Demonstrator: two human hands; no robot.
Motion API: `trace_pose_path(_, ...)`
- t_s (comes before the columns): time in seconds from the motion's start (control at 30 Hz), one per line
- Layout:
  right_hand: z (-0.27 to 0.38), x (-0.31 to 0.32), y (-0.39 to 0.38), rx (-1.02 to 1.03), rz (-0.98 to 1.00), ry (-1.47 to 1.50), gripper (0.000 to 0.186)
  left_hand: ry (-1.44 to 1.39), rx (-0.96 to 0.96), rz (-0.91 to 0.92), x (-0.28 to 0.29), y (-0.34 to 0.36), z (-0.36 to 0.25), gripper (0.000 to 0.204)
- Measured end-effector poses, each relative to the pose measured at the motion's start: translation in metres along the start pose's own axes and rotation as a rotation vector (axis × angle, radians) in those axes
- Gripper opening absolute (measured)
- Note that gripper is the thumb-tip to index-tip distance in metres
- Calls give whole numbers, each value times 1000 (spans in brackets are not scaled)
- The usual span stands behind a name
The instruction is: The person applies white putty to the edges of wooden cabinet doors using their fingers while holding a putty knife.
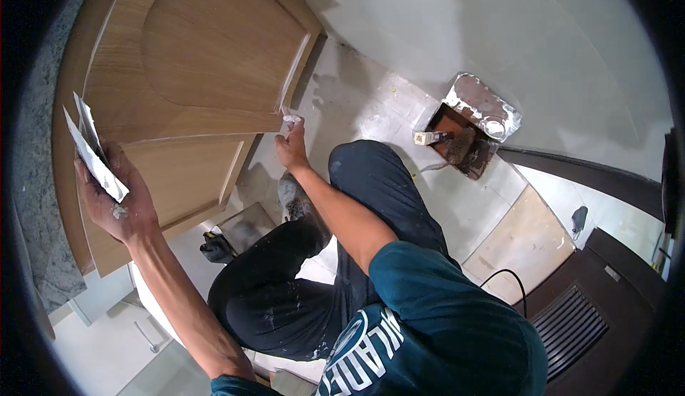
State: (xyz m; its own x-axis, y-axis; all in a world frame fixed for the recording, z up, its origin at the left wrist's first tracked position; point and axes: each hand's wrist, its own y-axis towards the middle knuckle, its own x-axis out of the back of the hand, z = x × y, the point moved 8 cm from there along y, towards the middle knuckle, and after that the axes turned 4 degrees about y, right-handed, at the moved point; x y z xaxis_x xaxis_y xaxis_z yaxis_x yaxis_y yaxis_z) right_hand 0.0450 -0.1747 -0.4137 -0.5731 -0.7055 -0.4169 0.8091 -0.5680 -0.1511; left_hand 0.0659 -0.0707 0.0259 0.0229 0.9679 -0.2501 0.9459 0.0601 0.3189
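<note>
My left hand, at the left, grips a pair of thin, white-smeared sheets, perhaps one folded piece. A dab of white paste sticks to its palm near the wrist. My right hand is at the lower corner of a wooden cabinet door, its fingers closed together. White paste covers the fingertips there, and anything held in them is too small to make out. White filler lines run along the edges of this door and beside a second wooden panel.
An open brown-stained tray holds a brush on the tiled floor, its paint-marked lid against the wall. A grey stone countertop edges the left. A dark louvred door and a black cable lie at lower right.
</note>
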Motion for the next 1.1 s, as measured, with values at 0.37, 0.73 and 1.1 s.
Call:
trace_pose_path(0.37,38,-4,-8,135,101,-289,56,-14,-8,-73,3,-2,-3,28)
trace_pose_path(0.73,16,2,4,-87,36,28,51,15,-8,-131,-1,-4,-3,27)
trace_pose_path(1.1,6,-15,-6,-410,148,255,48,-27,7,-71,11,0,-3,26)
